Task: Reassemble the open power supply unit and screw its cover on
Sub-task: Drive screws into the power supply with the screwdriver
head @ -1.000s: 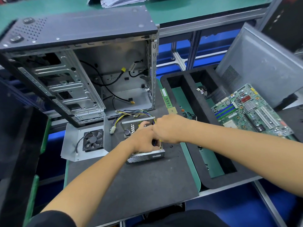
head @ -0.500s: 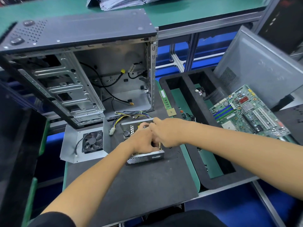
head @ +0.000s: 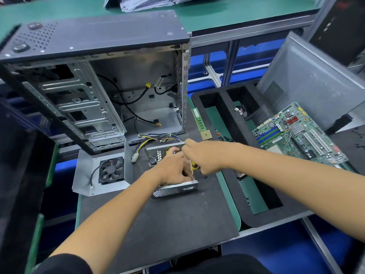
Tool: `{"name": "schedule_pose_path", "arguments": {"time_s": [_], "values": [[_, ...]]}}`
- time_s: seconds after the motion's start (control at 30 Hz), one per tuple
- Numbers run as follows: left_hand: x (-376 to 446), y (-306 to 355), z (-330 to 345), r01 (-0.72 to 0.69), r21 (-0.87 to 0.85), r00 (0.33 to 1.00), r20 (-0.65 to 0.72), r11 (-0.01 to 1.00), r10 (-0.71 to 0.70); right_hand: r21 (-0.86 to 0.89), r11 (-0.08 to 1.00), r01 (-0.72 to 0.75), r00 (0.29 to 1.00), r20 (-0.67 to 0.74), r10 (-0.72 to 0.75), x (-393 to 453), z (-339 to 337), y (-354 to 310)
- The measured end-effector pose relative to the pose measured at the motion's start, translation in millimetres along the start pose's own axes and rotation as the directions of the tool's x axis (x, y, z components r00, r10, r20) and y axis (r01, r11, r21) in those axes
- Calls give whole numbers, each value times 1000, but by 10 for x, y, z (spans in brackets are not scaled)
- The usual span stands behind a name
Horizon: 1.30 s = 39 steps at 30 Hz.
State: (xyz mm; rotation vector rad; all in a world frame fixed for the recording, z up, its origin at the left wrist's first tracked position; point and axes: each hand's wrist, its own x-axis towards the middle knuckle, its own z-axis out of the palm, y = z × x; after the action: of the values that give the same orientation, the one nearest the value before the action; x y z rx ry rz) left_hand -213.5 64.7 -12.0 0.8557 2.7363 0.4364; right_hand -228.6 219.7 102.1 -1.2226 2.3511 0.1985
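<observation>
The empty computer case stands open at the back left of the worktop, its inner cables hanging loose. To the right a grey side panel leans behind a black foam tray, and a green motherboard lies across that tray's right part. Left of centre, a metal cover with its fan lies flat on the dark mat, apart from the unit.

The open power supply unit sits in the middle of the mat, just in front of the case, its wire bundle trailing toward the case. Both hands are inside it. The left hand rests over the unit's interior with its fingers curled down among the parts; whether it grips anything cannot be told. The right hand reaches to the far rim, its fingers drawn together as if pinching something small there, though what is hidden. A yellow part shows between the two hands.

This looks like the early step: seating the internals before the cover goes on. Next, the board and wires probably need to sit fully inside the shell, so that the fan cover can be lifted over without trapping a wire.
</observation>
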Motion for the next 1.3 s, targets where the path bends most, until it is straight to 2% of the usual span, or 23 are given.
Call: {"name": "schedule_pose_path", "arguments": {"time_s": [0.17, 0.33, 0.43, 0.47, 0.63, 0.77, 0.87, 0.97, 1.23, 1.3], "values": [[1, -2, -4, 18, -53, 1000, 9, 998, -17, -219, 975, -46, 993, -116, 21, 28, -39, -63], [-5, -19, 22, -10, -1, 999, -39, 1000, 10, -190, 978, -86, 985, -162, 56, 88, 55, -44], [-2, -36, 43, -8, 5, 999, -48, 1000, 9, -35, 998, -53, 999, 0, 53, 49, 15, -27], [-2, -42, 46, -10, 3, 999, -46, 1000, 10, -30, 999, -34, 999, 23, 35, 35, -11, -27], [-5, -41, 25, -14, -18, 999, -44, 1000, 13, -208, 978, -3, 997, -79, -14, 40, -83, -72], [5, -25, 27, -12, 44, 999, -33, 999, 14, -253, 966, -42, 993, -117, 13, 93, 19, -54], [10, -43, 53, -9, 35, 999, -33, 999, 10, -157, 986, -53, 996, -82, 40, 89, 82, -22], [5, -61, 66, -8, -17, 999, -32, 1000, 7, -31, 999, 17, 999, -41, -18, 30, 46, -2], [14, -65, 75, -15, 5, 998, -55, 1000, 15, -273, 962, -22, 988, -154, -21, 71, 80, -120], [19, -66, 80, -25, 28, 998, -52, 999, 27, -258, 965, -49, 989, -150, 10, 71, 84, -115]]}}
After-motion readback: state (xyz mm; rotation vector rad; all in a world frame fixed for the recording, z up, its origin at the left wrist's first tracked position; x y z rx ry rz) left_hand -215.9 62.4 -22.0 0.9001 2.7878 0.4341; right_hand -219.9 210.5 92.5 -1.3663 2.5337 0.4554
